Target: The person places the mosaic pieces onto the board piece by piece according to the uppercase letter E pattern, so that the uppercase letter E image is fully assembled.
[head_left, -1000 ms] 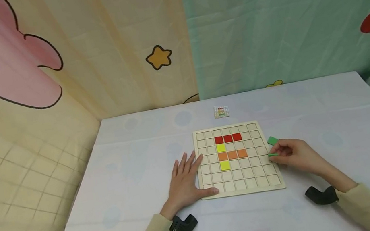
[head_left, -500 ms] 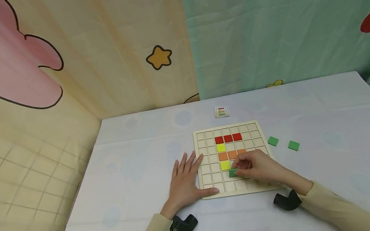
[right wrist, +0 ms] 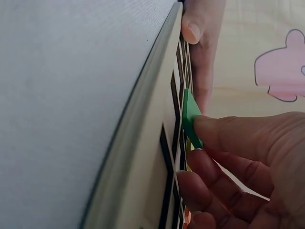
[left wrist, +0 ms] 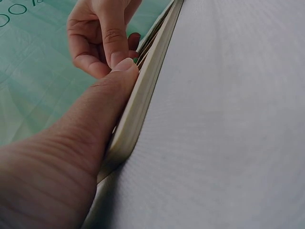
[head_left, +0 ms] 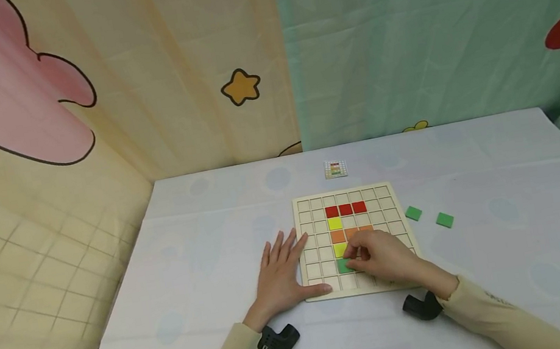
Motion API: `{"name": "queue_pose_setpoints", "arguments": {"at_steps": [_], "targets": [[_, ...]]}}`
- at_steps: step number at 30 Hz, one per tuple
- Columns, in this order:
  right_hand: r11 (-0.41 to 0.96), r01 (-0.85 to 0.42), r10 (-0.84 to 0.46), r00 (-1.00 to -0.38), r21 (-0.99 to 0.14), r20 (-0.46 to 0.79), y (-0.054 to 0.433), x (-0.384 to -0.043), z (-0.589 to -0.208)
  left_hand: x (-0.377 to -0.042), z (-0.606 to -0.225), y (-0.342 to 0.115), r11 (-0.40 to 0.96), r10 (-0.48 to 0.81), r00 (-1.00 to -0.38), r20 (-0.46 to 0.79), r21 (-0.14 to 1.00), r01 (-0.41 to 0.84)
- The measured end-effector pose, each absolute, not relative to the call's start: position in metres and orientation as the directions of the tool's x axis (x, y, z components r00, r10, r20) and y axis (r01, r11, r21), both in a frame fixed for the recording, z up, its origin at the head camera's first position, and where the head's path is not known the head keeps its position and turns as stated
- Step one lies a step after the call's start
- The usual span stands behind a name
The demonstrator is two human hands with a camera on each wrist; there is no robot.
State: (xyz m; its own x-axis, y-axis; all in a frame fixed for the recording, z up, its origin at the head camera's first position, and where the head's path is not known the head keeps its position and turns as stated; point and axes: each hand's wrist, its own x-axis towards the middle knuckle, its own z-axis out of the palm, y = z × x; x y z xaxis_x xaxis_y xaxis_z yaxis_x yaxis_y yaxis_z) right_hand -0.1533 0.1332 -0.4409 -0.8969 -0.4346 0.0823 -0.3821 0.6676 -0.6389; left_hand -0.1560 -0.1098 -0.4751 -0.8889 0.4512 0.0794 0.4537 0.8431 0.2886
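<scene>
A pale grid board (head_left: 313,271) lies on the table with red tiles (head_left: 345,210), yellow tiles (head_left: 335,223) and orange tiles (head_left: 337,236) in its squares. My left hand (head_left: 280,279) rests spread on the board's left edge, thumb on the near left corner. With my right hand (head_left: 388,255) I pinch a green square tile (head_left: 342,266) at the square below the lower yellow tile. In the right wrist view the thumb presses the green tile (right wrist: 190,119), which stands slightly tilted against the board. The right fingers hide part of the orange row in the head view.
Two loose green tiles, a nearer one (head_left: 413,213) and a farther one (head_left: 444,220), lie right of the board. Behind the board is a small card (head_left: 335,169) with a coloured grid pattern. Printed curtains stand behind the white-covered table (head_left: 205,261).
My right hand has carried a green tile leftward from beside the board to the square under the lower yellow tile. The left hand has stayed in place.
</scene>
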Motion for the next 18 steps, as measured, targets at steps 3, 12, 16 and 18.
{"name": "queue_pose_setpoints", "arguments": {"at_steps": [3, 12, 16, 18], "targets": [[0.675, -0.382, -0.431, -0.898, -0.631, 0.082, 0.133, -0.152, -0.442, -0.156, -0.475, -0.110, 0.843, 0.453, -0.888, 0.079, 0.288, 0.455], [0.651, -0.402, -0.461, -0.883, -0.644, 0.085, 0.134, -0.152, -0.443, -0.156, -0.475, -0.109, 0.838, 0.457, -0.886, 0.080, 0.296, 0.459], [0.597, -0.417, -0.525, -0.849, -0.686, 0.059, 0.141, -0.151, -0.443, -0.156, -0.475, -0.109, 0.838, 0.452, -0.889, 0.075, 0.306, 0.452], [0.559, -0.441, -0.568, -0.821, -0.702, 0.063, 0.147, -0.150, -0.442, -0.156, -0.475, -0.109, 0.840, 0.449, -0.891, 0.072, 0.307, 0.448]]}}
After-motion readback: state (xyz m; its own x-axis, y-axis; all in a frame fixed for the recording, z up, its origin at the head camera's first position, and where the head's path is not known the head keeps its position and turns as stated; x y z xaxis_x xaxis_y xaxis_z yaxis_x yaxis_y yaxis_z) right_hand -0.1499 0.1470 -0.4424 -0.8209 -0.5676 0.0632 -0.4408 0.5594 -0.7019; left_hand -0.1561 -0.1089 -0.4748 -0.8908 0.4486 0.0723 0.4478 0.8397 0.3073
